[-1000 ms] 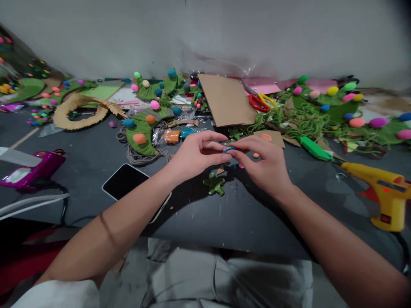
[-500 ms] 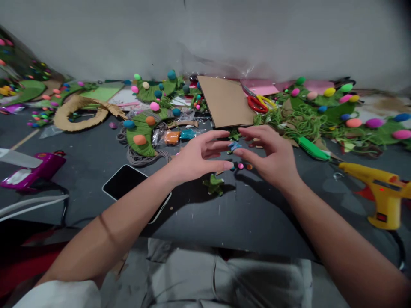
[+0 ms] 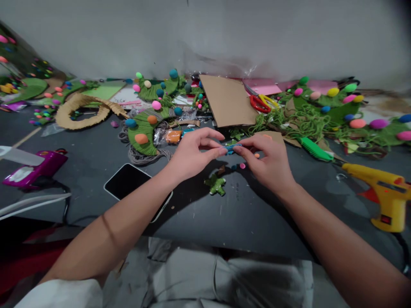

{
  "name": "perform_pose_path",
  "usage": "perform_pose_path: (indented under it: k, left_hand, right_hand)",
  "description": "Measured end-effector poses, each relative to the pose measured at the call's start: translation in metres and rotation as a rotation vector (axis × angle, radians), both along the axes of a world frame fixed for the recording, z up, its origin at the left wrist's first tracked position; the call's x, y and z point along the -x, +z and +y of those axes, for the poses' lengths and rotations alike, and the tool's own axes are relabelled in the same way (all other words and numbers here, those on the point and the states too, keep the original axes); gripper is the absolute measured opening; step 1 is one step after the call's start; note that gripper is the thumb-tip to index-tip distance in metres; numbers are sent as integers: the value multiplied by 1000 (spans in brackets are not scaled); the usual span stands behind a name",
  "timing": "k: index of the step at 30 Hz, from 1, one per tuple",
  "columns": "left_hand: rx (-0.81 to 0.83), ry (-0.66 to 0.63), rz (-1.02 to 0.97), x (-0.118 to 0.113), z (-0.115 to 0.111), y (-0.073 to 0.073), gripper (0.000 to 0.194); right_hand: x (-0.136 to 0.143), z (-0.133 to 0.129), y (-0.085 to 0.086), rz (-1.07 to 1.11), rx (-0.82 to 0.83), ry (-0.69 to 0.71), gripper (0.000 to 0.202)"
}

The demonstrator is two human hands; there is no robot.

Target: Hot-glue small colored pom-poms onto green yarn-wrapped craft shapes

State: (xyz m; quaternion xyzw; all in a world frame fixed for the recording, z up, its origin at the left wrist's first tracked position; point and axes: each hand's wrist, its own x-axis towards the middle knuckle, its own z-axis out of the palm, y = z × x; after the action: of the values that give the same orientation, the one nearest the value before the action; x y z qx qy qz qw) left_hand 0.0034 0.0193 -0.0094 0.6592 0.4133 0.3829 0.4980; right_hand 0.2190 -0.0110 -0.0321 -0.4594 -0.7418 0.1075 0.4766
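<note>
Above the middle of the dark table, my left hand (image 3: 195, 156) and my right hand (image 3: 266, 156) meet at a small blue strip (image 3: 231, 149). Thumb and fingertips of each hand pinch one end of it; its material is too small to make out. Just below on the table lies a green star-shaped piece (image 3: 215, 185) with whitish tips. Small balls sit between it and my right hand, among them a pink one (image 3: 242, 166) and an orange one (image 3: 257, 155). Another green piece (image 3: 236, 135) shows behind my fingertips.
Left of my hands are a phone (image 3: 128, 182) and a purple glue gun (image 3: 37, 169). To the right lies a yellow glue gun (image 3: 382, 186) beside a green brush (image 3: 316, 149). Cardboard (image 3: 226, 102), red-handled scissors (image 3: 260, 104) and green yarn (image 3: 298, 119) line the back.
My hands have come closer together, and my left fingertips now pinch the blue strip too. The strip looks more stretched out between them. The view has shifted slightly.
</note>
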Motion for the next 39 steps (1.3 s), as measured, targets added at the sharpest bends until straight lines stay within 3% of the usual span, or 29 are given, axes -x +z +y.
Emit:
perform_pose_path:
  k: [5,9,14,17,23,28,32,35,37,39]
  left_hand:
    - [139,-116,-84,0,-1,-2,49]
    - [261,-225,-235,-2,-4,-2,58]
    - [283,-107,-218,-2,-3,-1,55]
    - [185,-64,-104,-2,-3,-1,47]
    - [33,-2,-11,-1,-1,-2,29]
    - [48,-10,-17,0,2,-4,27]
    - [154,-152,-85,1,-1,-3,47]
    - [225,-274,-157,2,-4,-2,61]
    - [244,-288,-195,2,-4,-4,65]
    - [238,-246,-197,1,-4,-5,70]
  right_hand:
    - [-3,1,3,166,-7,-47,10]
    - [2,-1,-1,78,22,15,27]
    - [5,-3,-7,16,46,123,38]
    - [4,-3,-6,-14,55,143,25]
    - [-1,-4,1,-32,16,64,7]
    - [-1,-5,9,15,-30,7,5]
    - [3,-8,10,76,-51,24,6]
    - [5,-7,5,56,22,58,23]
    - [6,-5,0,45,59,89,34]
    - [6,-4,-3,41,62,111,30]
